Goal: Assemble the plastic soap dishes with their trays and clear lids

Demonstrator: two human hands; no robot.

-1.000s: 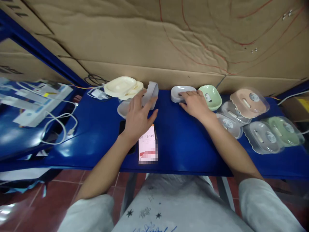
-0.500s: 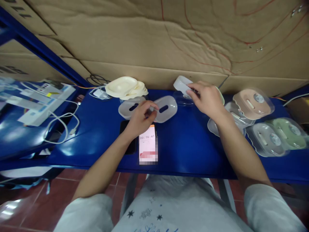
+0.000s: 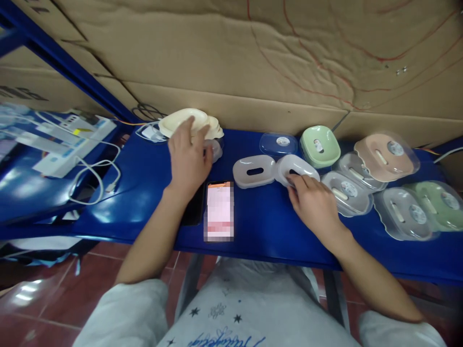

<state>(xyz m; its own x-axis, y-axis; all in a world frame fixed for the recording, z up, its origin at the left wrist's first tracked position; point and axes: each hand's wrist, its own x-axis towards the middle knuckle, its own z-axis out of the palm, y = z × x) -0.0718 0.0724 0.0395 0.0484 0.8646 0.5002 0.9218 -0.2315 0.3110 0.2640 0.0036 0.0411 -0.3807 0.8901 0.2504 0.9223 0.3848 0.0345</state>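
Note:
My right hand (image 3: 313, 205) grips the near rim of a slotted white plastic dish (image 3: 299, 166), thumb and fingers curled at its edge. Touching or nearly touching its left side is a second slotted dish (image 3: 248, 179), lying flat on the table. My left hand (image 3: 188, 156) is open, fingers spread over the stacked cream plastic dishes (image 3: 181, 120). Whether its fingertips touch them I cannot tell. Beside its thumb, a pale plastic piece (image 3: 217, 150) is partly hidden by the hand. A green dish (image 3: 320, 142) and a clear lid (image 3: 269, 143) with a sticker lie behind my right hand.
On the right sit several boxes with clear lids, among them a peach one (image 3: 376, 154) and a grey one (image 3: 398, 217). A lit phone (image 3: 219, 212) lies near the front edge of the blue table (image 3: 260, 226). White cables and a power strip (image 3: 75, 149) are at left.
My right hand has brought a white dish from the back nearer and down, beside the slotted dish. My left hand has left that dish and moved left toward the cream stack, spreading its fingers.

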